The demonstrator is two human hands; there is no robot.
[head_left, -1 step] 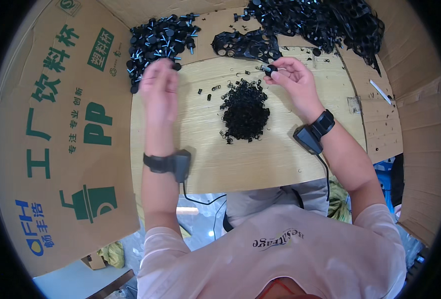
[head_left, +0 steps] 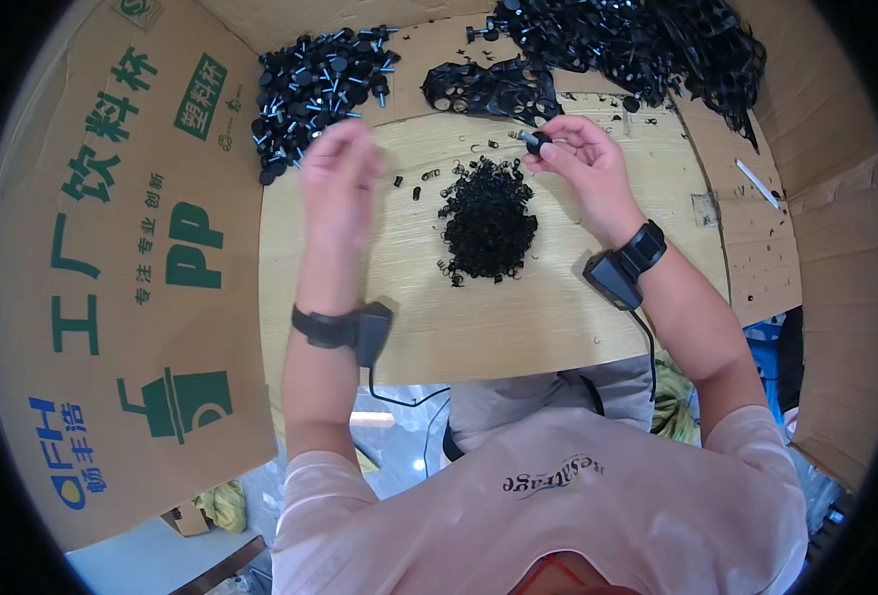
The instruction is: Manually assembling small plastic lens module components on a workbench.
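Small black plastic part sits pinched in the right hand fingertips, held above the far edge of the wooden counter, just beyond the pile of black rings. Left hand is motion-blurred, fingers look loosely curled; I cannot tell whether it holds anything.

Risks, as I judge them:
- Pinch is fingertip-only on a tiny part. A slip drops it into the ring pile, black on black, hard to find again.
- Left hand moves fast close to the heap of black knobs with metal studs; a brush could scatter them over the counter edge.
- Loose rings lie scattered between pile and hands; a wrist sweep pushes them off.
- Wrist device cable hangs off the near edge and could snag.

Hard to read: exact shape of the held part, left-hand contents, and the tangled black plastic frames at the far right, cut off by the fisheye rim. Cardboard walls hide everything beyond.
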